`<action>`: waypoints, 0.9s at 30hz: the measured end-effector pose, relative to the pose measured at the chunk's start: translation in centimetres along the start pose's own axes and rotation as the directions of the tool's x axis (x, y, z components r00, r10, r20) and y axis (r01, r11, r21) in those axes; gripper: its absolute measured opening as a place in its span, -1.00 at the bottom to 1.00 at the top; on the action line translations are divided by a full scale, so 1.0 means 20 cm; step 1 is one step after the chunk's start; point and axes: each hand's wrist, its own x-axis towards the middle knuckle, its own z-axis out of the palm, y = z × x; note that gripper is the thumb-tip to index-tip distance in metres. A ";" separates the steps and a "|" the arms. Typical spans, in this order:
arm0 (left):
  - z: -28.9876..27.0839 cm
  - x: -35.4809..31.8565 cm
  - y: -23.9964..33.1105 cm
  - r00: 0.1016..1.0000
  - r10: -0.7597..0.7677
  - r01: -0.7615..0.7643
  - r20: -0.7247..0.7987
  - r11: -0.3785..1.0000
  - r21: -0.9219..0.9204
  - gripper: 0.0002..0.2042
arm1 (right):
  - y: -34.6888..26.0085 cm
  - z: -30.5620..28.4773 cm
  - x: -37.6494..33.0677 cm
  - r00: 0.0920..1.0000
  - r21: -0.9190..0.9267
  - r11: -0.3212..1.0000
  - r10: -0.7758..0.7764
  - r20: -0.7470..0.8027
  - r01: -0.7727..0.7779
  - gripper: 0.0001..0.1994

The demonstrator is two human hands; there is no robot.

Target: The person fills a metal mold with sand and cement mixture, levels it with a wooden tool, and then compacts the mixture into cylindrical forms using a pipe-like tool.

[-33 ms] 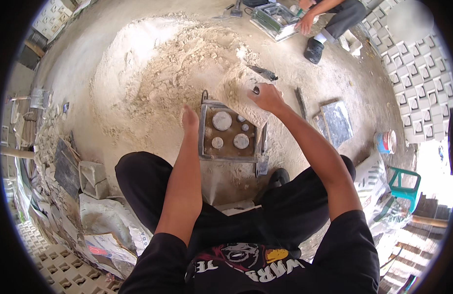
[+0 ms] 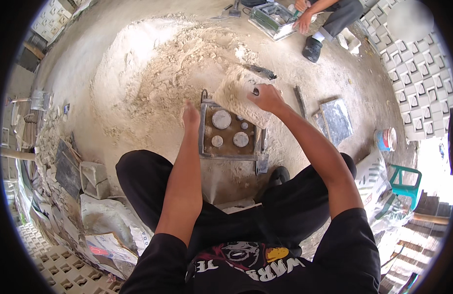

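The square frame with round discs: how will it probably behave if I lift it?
The square frame is probably stiff, as its grey bars look like metal. It may feel heavy, because brown material fills it around the discs.

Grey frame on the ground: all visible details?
The grey frame is rectangular and metal-looking, lying flat, with a loop at upper left and a tab at lower right. Inside, five pale discs of differing size, one partly hidden, show amid brown fill. A powder-covered board in the right hand overlaps its upper right; contact is unclear.
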 end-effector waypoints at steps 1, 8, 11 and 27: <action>-0.01 -0.03 0.06 0.997 0.078 -0.079 0.018 0.996 0.049 -0.19 | 0.02 0.00 -0.05 0.998 -0.026 1.000 0.017 0.067 -0.015 -0.55; -0.01 -0.30 0.25 0.915 0.342 -0.376 0.216 0.916 0.142 -0.24 | 0.10 -0.09 -0.24 0.968 -0.219 0.975 0.090 0.236 -0.038 -0.56; -0.06 -0.15 -0.03 0.921 0.349 -0.371 0.172 0.920 0.123 -0.20 | -0.04 -0.05 -0.27 0.962 -0.235 0.971 0.035 0.271 0.031 -0.58; 0.03 -0.46 0.11 0.823 0.063 -0.156 0.565 0.981 0.117 -0.08 | -0.29 -0.04 -0.50 0.918 -0.340 0.940 0.165 0.362 -0.035 -0.65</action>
